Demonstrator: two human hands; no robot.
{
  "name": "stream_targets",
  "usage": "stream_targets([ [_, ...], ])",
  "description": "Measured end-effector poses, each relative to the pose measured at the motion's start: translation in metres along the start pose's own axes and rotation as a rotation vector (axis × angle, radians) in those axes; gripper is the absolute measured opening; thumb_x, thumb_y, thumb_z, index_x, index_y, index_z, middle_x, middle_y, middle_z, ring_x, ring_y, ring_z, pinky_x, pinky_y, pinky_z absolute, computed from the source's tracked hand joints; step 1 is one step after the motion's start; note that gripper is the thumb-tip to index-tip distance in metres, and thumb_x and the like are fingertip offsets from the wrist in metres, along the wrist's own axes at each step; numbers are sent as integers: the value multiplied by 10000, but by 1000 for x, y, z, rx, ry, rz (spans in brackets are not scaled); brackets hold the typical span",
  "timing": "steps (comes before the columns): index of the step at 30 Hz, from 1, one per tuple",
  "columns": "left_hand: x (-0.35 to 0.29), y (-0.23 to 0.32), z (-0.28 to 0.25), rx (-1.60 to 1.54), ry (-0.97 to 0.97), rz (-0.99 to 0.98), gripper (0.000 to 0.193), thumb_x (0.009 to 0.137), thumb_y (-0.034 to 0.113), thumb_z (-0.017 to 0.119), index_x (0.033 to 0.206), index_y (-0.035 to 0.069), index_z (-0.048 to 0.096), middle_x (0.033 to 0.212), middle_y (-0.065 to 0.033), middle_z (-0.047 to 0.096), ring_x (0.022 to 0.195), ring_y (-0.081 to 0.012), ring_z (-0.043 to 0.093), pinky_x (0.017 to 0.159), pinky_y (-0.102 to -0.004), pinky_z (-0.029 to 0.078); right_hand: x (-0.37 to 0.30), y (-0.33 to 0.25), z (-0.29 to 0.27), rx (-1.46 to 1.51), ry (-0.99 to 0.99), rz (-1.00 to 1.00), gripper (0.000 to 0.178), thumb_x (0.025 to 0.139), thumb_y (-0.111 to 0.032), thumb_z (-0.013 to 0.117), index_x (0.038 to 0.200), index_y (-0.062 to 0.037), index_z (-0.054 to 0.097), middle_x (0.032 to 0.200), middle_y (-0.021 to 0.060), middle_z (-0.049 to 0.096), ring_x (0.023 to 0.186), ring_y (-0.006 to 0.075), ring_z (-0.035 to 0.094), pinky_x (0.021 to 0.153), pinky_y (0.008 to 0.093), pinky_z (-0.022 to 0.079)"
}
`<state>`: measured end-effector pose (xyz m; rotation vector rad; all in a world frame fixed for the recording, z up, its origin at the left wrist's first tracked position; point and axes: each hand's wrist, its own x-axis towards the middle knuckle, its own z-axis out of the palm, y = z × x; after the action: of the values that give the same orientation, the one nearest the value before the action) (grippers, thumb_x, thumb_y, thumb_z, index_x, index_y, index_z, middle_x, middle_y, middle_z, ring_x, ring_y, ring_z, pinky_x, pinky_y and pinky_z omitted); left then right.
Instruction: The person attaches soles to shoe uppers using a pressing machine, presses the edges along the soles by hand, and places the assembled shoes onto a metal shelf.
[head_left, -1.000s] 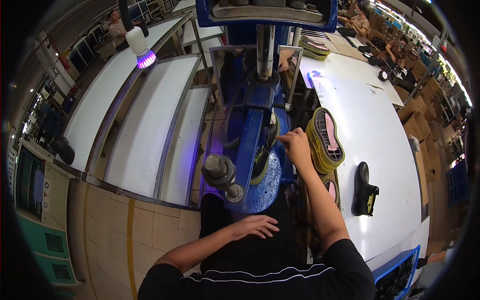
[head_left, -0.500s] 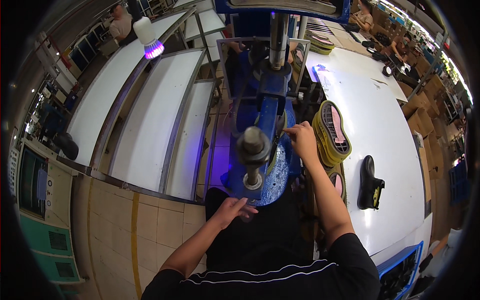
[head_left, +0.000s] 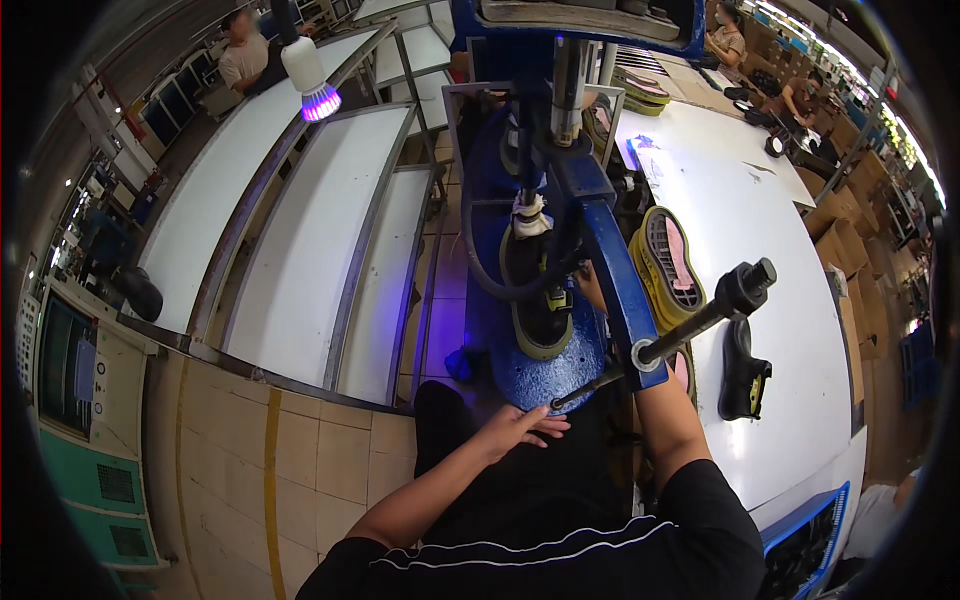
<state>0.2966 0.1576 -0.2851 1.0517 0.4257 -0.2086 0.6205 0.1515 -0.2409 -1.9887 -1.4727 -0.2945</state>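
A black shoe (head_left: 548, 328) with a yellow-green sole lies on the blue base (head_left: 515, 375) of a press machine. A white cloth wrap (head_left: 531, 216) sits round a rod above its far end. The machine's blue swing arm (head_left: 622, 290) stands to the right of the shoe, with a long metal rod (head_left: 692, 330) through its near end. My left hand (head_left: 522, 430) is at the rod's lower tip, thumb against or close to it and fingers stretched apart. Mostly behind the swing arm, my right hand (head_left: 593, 288) reaches beside the shoe; its fingers are hidden.
Stacked yellow-green soles (head_left: 665, 265) and a black shoe upper (head_left: 742, 372) lie on the white table (head_left: 790, 300) at right. A blue crate (head_left: 808, 540) stands nearer. White rack shelves (head_left: 310, 220) and a lit lamp (head_left: 318, 98) are at left. Other people sit farther off.
The blue swing arm and its rod have swung right, uncovering the shoe. My left hand has moved right and stays by the base's near edge. My right hand is now mostly hidden behind the arm.
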Motion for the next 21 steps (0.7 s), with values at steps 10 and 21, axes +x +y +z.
stream_targets([
  [10, 1, 6, -1, 18, -16, 19, 556, 1091, 421, 510, 1282, -79, 658, 1277, -212, 707, 1064, -247, 728, 884, -361, 589, -24, 0, -9, 144, 157, -224, 222, 746, -56, 797, 943, -102, 704, 884, 71, 678, 837, 274, 670, 799, 416, 533],
  [21, 2, 1, -3, 59, -32, 38, 544, 1100, 409, 495, 1298, -78, 637, 1236, -204, 725, 1037, -233, 734, 866, -355, 592, -90, -39, -40, 287, -1, -119, 301, 765, 51, 751, 1036, -79, 737, 923, 104, 678, 881, 288, 669, 790, 408, 513],
])
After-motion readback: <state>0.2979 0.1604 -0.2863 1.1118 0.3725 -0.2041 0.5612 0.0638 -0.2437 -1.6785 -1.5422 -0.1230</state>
